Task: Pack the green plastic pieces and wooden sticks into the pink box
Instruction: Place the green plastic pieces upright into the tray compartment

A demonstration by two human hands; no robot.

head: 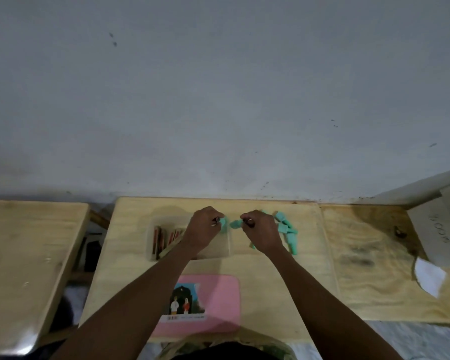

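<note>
Mid-frame, our left hand (204, 228) pinches a green piece (223, 221) above the clear box (151, 237); our right hand (261, 231) pinches a second green piece (235, 224).

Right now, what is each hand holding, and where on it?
The left hand pinches a green piece by one end; the right hand pinches a second piece likewise.
</note>
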